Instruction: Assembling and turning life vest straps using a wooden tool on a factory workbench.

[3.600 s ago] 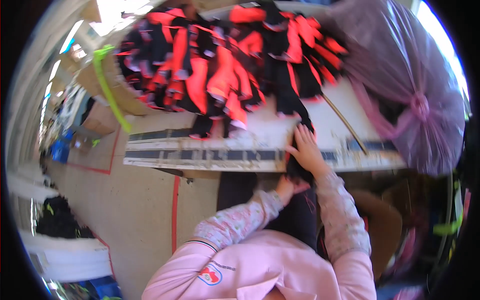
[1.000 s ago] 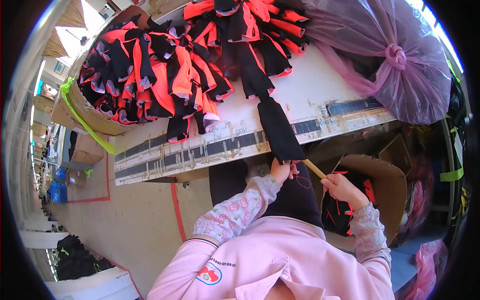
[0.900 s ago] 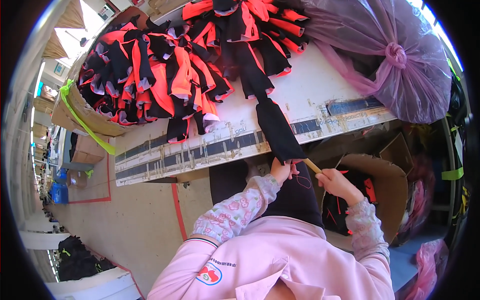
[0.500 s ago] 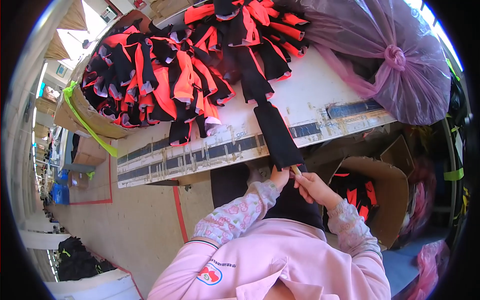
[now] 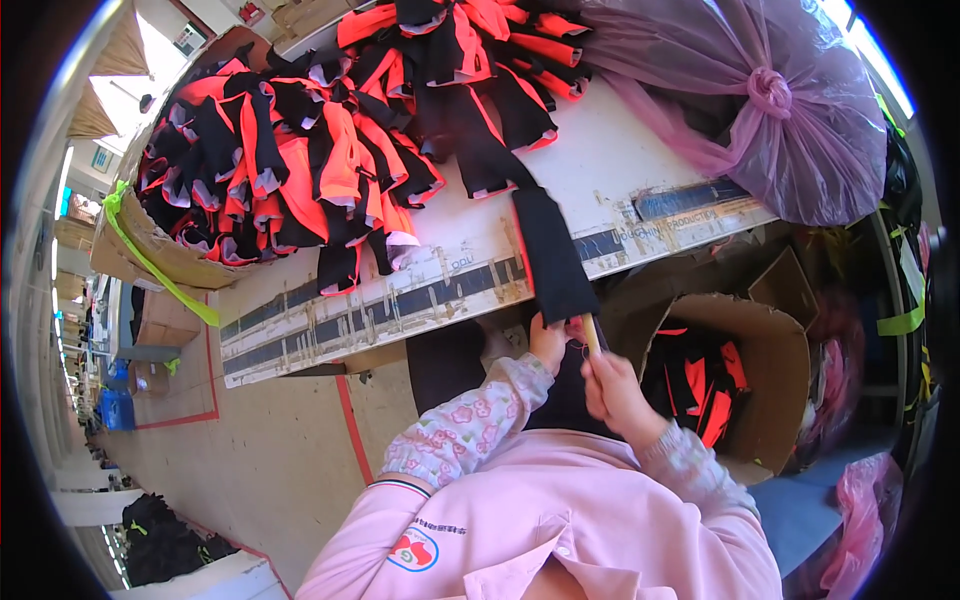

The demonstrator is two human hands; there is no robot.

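A black fabric strip with a thin orange edge [image 5: 553, 250] hangs over the front edge of the table. Its near end is in my left hand [image 5: 547, 343], whose fingers are closed on it. My right hand [image 5: 618, 392] grips a pale, wooden-looking stick [image 5: 593, 334]. The stick's far end goes up to the strip's near end; whether it is inside the fabric I cannot tell. Beyond the strip lies a heap of black and orange fabric pieces [image 5: 330, 150], some close to the strip's far end.
The white table [image 5: 600, 160] has a worn, taped front edge. A knotted purple plastic bag [image 5: 770, 95] stands at its right. Below, on the right, an open cardboard box [image 5: 775, 390] holds more black and orange pieces. A green strap [image 5: 165, 260] hangs at the left.
My right hand has drawn back toward my body, and more of the stick shows. My left hand stays on the strip's near end. The whole view has shifted slightly.
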